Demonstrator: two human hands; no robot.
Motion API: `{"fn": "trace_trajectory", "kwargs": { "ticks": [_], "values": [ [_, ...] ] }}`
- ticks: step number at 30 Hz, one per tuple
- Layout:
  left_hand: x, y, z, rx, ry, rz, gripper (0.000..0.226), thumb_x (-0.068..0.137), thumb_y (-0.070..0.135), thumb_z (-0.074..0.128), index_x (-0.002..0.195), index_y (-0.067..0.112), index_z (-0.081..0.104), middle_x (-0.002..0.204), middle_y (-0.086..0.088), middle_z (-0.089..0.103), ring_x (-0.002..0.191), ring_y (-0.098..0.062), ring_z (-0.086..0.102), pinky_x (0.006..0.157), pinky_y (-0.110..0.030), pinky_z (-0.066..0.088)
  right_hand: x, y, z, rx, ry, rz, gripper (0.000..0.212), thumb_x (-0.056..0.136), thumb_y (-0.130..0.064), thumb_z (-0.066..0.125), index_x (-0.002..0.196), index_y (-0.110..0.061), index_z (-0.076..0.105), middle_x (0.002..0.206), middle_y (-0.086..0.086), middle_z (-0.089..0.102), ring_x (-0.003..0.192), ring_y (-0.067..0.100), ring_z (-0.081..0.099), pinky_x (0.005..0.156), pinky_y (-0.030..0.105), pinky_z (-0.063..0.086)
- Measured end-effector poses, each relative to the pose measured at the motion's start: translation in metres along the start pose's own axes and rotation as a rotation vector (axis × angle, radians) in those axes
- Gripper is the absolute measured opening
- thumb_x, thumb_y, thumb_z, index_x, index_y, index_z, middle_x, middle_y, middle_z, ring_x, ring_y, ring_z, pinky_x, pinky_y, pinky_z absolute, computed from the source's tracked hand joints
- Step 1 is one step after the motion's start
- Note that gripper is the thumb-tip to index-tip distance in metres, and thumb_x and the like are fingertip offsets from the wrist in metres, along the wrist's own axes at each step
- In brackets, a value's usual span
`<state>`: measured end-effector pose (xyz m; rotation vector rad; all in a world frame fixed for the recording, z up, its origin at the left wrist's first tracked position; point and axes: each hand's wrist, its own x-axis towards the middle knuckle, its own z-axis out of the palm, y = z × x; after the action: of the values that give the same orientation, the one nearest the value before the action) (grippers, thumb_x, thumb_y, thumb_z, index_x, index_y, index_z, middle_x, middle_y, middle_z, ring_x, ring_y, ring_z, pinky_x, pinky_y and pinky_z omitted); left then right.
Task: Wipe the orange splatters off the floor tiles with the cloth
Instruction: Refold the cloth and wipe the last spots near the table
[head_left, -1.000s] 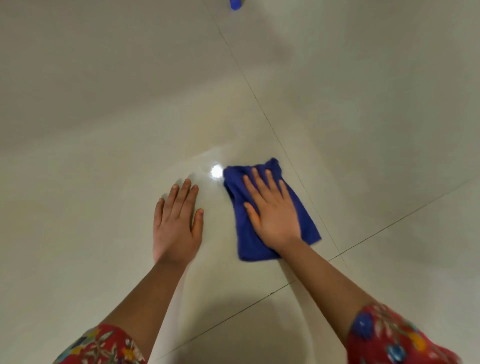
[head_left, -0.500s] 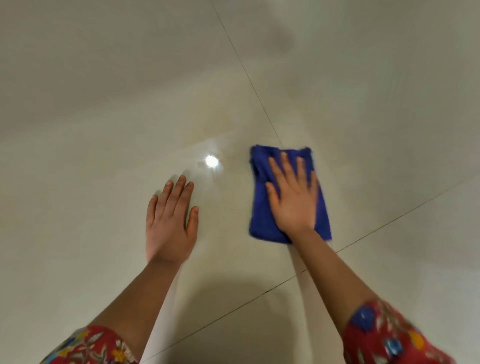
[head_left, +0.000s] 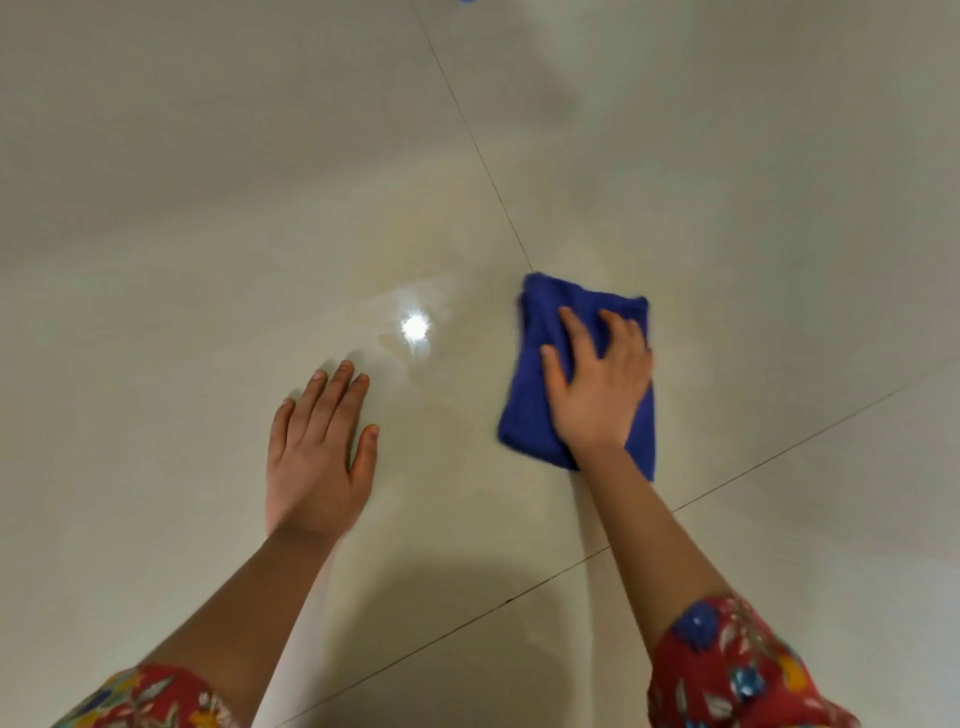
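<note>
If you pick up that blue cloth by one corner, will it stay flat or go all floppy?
Probably floppy: the blue cloth looks soft and folded, with rumpled edges, so it would likely droop and unfold. Pushed under the right hand, it should slide easily on the glossy floor tiles.

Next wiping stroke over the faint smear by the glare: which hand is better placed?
Right. The right hand presses on the blue cloth, just right of the faint smear. The left hand lies flat on the bare floor tile, holding nothing.
</note>
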<state>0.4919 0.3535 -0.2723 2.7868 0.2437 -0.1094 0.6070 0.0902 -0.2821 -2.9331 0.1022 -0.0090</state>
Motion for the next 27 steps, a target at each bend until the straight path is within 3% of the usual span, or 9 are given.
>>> {"fn": "trace_trajectory", "kwargs": {
  "ticks": [4, 9, 13, 16, 22, 24, 27],
  "values": [
    [0.000, 0.002, 0.000, 0.009, 0.007, -0.001, 0.053, 0.096, 0.037, 0.031, 0.147, 0.021, 0.035, 0.157, 0.003, 0.027, 0.147, -0.015, 0.018, 0.120, -0.039, 0.013, 0.070, 0.028, -0.006, 0.022, 0.044, 0.328, 0.048, 0.099, -0.044, 0.035, 0.145, -0.031, 0.040, 0.151, 0.005, 0.036, 0.142, 0.024, 0.026, 0.116, 0.055, 0.011],
    [0.001, 0.002, -0.001, 0.036, 0.009, 0.004, 0.054, 0.096, 0.036, 0.030, 0.146, 0.019, 0.036, 0.156, 0.001, 0.029, 0.146, -0.019, 0.021, 0.119, -0.042, 0.016, 0.197, 0.006, -0.007, 0.074, -0.003, 0.448, 0.057, 0.100, -0.051, 0.025, 0.153, -0.032, 0.018, 0.162, 0.001, 0.013, 0.149, 0.026, 0.005, 0.117, 0.057, 0.000],
    [0.002, 0.003, 0.000, 0.044, 0.005, 0.009, 0.054, 0.095, 0.036, 0.030, 0.146, 0.018, 0.036, 0.156, -0.001, 0.029, 0.146, -0.020, 0.022, 0.118, -0.044, 0.018, 0.251, -0.029, -0.001, 0.010, -0.116, 0.292, 0.059, 0.101, -0.052, 0.018, 0.155, -0.033, 0.004, 0.164, 0.000, 0.000, 0.150, 0.029, -0.003, 0.117, 0.057, -0.003],
    [0.004, 0.002, 0.000, 0.051, 0.010, 0.017, 0.054, 0.095, 0.036, 0.031, 0.146, 0.018, 0.037, 0.155, -0.001, 0.030, 0.146, -0.020, 0.022, 0.118, -0.044, 0.018, 0.269, -0.057, 0.001, 0.002, -0.191, 0.138, 0.056, 0.101, -0.045, 0.018, 0.154, -0.033, 0.003, 0.164, -0.002, -0.003, 0.150, 0.029, -0.005, 0.118, 0.057, -0.004],
    [0.003, 0.001, -0.002, 0.068, -0.006, 0.023, 0.053, 0.096, 0.036, 0.031, 0.146, 0.018, 0.036, 0.156, -0.001, 0.029, 0.146, -0.020, 0.021, 0.118, -0.043, 0.018, 0.195, -0.075, 0.007, -0.056, -0.242, -0.494, 0.054, 0.100, -0.042, 0.028, 0.153, -0.034, 0.021, 0.162, -0.009, 0.015, 0.150, 0.020, 0.009, 0.119, 0.048, 0.004],
    [0.003, 0.001, -0.002, 0.065, -0.002, 0.022, 0.053, 0.096, 0.036, 0.032, 0.147, 0.019, 0.035, 0.157, 0.000, 0.028, 0.146, -0.019, 0.021, 0.118, -0.042, 0.018, 0.177, -0.047, 0.003, -0.045, -0.207, -0.460, 0.054, 0.099, -0.048, 0.030, 0.151, -0.036, 0.025, 0.161, -0.009, 0.019, 0.149, 0.019, 0.012, 0.119, 0.048, 0.007],
    [0.002, 0.001, 0.000, 0.066, -0.002, 0.028, 0.053, 0.097, 0.036, 0.032, 0.147, 0.019, 0.035, 0.157, 0.001, 0.027, 0.146, -0.019, 0.021, 0.118, -0.043, 0.018, 0.197, -0.032, -0.003, -0.061, -0.159, -0.135, 0.056, 0.100, -0.051, 0.025, 0.153, -0.036, 0.017, 0.162, -0.008, 0.012, 0.150, 0.021, 0.008, 0.119, 0.050, 0.005]
  ]
}}
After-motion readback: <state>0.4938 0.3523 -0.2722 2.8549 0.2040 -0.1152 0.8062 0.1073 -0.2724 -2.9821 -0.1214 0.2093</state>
